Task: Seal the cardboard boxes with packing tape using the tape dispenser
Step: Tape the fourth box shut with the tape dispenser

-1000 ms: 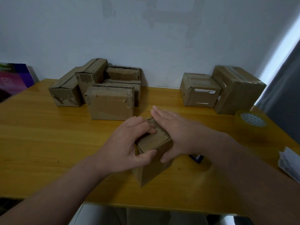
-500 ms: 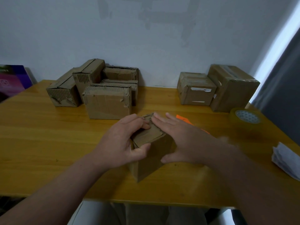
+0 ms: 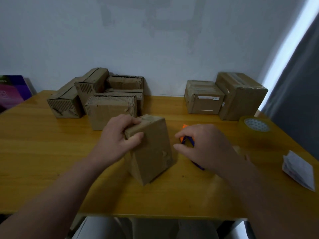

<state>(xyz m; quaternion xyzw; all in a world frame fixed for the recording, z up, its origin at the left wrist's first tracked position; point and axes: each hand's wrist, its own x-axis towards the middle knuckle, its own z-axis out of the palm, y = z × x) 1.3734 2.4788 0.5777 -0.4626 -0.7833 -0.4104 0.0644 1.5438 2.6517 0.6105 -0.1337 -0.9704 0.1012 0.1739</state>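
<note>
A small cardboard box (image 3: 152, 152) stands tilted on the wooden table (image 3: 43, 152) at the centre. My left hand (image 3: 117, 140) grips its top left edge, thumb on the near face and fingers over the top. To the right of the box lies the orange and purple tape dispenser (image 3: 187, 141), mostly hidden under my right hand (image 3: 205, 147). The fingers and thumb of that hand curl round it.
Several worn cardboard boxes (image 3: 110, 109) are grouped at the back left, and two more (image 3: 203, 97) (image 3: 241, 97) stand at the back right. A roll of clear tape (image 3: 255, 130) lies far right, with crumpled white paper (image 3: 298, 169) nearer. A purple item (image 3: 12, 90) leans at the left edge.
My right hand left the top of the box and moved right onto the tape dispenser. My left hand stayed on the box, which has turned and tipped.
</note>
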